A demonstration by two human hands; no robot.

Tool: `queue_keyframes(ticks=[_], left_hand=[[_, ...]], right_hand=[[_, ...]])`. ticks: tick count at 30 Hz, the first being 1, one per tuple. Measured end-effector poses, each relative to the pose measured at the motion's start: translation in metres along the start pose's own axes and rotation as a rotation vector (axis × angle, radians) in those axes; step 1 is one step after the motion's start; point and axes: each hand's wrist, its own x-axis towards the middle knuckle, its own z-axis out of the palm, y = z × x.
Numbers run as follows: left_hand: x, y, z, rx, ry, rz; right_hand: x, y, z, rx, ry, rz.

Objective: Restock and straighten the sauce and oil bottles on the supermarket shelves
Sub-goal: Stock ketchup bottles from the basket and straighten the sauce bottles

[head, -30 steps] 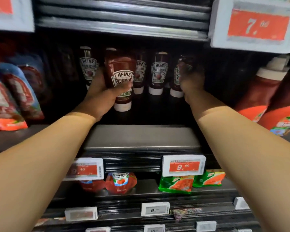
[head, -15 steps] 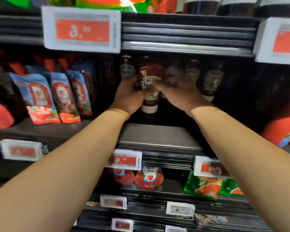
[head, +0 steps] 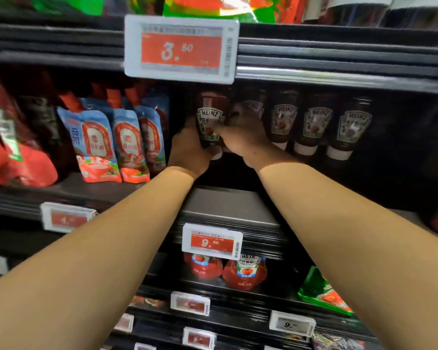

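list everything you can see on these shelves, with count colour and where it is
held Heinz bottle: 1, dark red with white cap down, middle shelf, between both hands
Heinz bottles in row: at least 4, dark red, white caps, middle shelf right of the held one
blue pouches: about 3, blue and red, middle shelf left
red packs: blurred, count unclear, far left
3.60 price tag: 1, white and red, upper shelf edge
9.40 price tag: 1, white and red, middle shelf edge
red Heinz pouches: 2, red, lower shelf
green packet: 1, green, lower shelf right
left hand: 1, grips the held bottle's left side
right hand: 1, fingers on its right side
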Motion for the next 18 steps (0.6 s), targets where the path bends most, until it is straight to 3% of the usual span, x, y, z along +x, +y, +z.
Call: queue_keyframes(ticks=[10, 18], left_hand=[[0.010, -0.003, 0.004, -0.089, -0.024, -0.027], [-0.002, 0.000, -0.006, -0.008, -0.068, -0.042]], right_hand=[[0.006, 0.018, 0.013, -0.230, 0.076, -0.089], [-0.038, 0.022, -0.016, -0.252, 0.126, 0.029]])
